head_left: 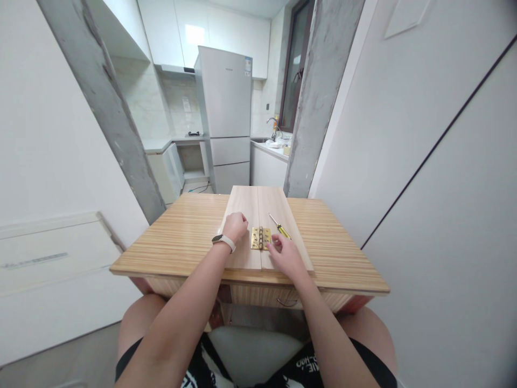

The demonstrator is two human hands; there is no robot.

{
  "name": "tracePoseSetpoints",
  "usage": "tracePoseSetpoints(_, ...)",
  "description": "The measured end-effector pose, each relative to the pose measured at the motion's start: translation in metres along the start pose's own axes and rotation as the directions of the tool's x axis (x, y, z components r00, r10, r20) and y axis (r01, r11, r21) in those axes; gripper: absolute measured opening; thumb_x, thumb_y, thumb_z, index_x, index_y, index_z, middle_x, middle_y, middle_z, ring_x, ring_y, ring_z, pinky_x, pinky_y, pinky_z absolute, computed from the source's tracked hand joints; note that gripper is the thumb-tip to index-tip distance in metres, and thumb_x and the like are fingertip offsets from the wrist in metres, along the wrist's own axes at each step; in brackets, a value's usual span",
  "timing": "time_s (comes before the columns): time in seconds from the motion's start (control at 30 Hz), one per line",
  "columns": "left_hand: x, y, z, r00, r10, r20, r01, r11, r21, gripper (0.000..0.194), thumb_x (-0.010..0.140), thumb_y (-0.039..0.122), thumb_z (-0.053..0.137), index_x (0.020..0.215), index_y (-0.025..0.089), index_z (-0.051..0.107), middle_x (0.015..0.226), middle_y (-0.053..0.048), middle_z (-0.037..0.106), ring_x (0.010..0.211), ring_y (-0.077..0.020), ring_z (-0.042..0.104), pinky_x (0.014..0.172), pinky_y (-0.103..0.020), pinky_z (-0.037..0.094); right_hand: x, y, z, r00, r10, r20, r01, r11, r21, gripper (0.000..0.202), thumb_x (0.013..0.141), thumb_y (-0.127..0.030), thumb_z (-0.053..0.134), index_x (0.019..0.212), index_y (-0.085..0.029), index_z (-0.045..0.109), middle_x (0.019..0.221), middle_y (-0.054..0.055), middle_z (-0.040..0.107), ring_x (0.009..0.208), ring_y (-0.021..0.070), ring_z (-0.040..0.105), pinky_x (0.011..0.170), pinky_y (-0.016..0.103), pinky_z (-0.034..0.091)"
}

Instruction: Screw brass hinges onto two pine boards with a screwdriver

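A brass-coloured hinge [260, 238] lies unfolded over the seam between two pale wooden boards [246, 202], its knuckle along the seam. My left hand [236, 226], with a pale-strapped watch on the wrist, is closed over the left board, just left of the hinge; whatever its fingers may hold is hidden. At the hinge's right edge is my right hand [286, 256], thumb and forefinger curved and apart, the thumb at the hinge's lower right corner. A screwdriver [279, 225] with a yellow and black handle rests on the right board, beyond my right fingers.
The boards lie on a striped wooden table [169, 231] with a drawer handle [286, 303] in front. Behind stand a grey fridge [230, 97], a counter with a sink tap [272, 126], and white cabinets [226, 32]. White panels flank the table on both sides.
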State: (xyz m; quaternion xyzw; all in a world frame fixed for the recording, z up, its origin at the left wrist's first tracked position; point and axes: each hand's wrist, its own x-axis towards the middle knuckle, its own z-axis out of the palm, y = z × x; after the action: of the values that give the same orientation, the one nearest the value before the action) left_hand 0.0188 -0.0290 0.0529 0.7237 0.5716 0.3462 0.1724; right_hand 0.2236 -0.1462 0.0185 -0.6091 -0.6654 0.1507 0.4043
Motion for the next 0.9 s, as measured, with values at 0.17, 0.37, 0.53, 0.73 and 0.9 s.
tracePoseSetpoints(0.17, -0.004, 0.003, -0.005, 0.993, 0.118, 0.012, -0.113, 0.970, -0.214, 0.015, 0.092, 0.019, 0.065, 0.105, 0.016, 0.072, 0.091, -0.007, 0.077, 0.084, -0.0177, 0.071, 0.079, -0.029, 0.055, -0.001, -0.004, -0.003, 1.000, 0.017, 0.010, -0.018, 0.996, 0.083, 0.031, 0.091, -0.041, 0.063, 0.113, -0.020, 0.070, 0.109, 0.012, 0.075, 0.095, 0.0256, 0.070, 0.085, 0.038, 0.055)
tracePoseSetpoints(0.37, -0.011, 0.003, -0.003, 0.981, 0.191, 0.028, -0.167, 0.912, -0.375, 0.011, 0.091, 0.015, 0.066, 0.097, 0.016, 0.075, 0.091, -0.006, 0.078, 0.085, -0.0171, 0.073, 0.082, -0.029, 0.057, 0.007, -0.006, -0.019, 0.993, 0.020, -0.118, -0.004, 0.990, 0.141, 0.032, 0.093, -0.044, 0.059, 0.106, -0.018, 0.072, 0.102, 0.011, 0.076, 0.082, 0.0225, 0.069, 0.079, 0.036, 0.054)
tracePoseSetpoints(0.53, -0.009, 0.000, 0.008, 0.985, 0.174, -0.008, -0.165, 0.916, -0.366, 0.012, 0.087, 0.011, 0.070, 0.097, 0.016, 0.074, 0.090, -0.007, 0.079, 0.086, -0.0175, 0.074, 0.081, -0.029, 0.058, 0.025, 0.006, -0.036, 0.980, -0.036, -0.195, 0.025, 0.998, -0.059, 0.025, 0.093, -0.040, 0.057, 0.097, -0.019, 0.071, 0.099, 0.010, 0.075, 0.086, 0.0238, 0.067, 0.082, 0.037, 0.050)
tracePoseSetpoints(0.73, -0.007, 0.000, 0.017, 0.976, 0.215, 0.032, -0.199, 0.945, -0.259, 0.016, 0.087, 0.006, 0.067, 0.089, 0.017, 0.078, 0.088, -0.005, 0.079, 0.082, -0.0159, 0.073, 0.078, -0.026, 0.056, 0.028, 0.031, -0.033, 0.973, -0.103, -0.207, 0.063, 0.979, -0.193, 0.017, 0.092, -0.033, 0.057, 0.094, -0.019, 0.068, 0.100, 0.011, 0.073, 0.095, 0.0265, 0.064, 0.088, 0.039, 0.048)
tracePoseSetpoints(0.9, -0.007, -0.002, 0.022, 0.978, 0.203, 0.055, -0.187, 0.959, -0.212, 0.018, 0.087, 0.005, 0.067, 0.091, 0.018, 0.078, 0.091, -0.005, 0.080, 0.085, -0.0158, 0.073, 0.079, -0.025, 0.055, 0.025, 0.043, -0.024, 0.972, -0.122, -0.201, 0.075, 0.971, -0.226, 0.012, 0.091, -0.028, 0.058, 0.094, -0.020, 0.067, 0.101, 0.010, 0.072, 0.099, 0.0270, 0.062, 0.092, 0.039, 0.047)
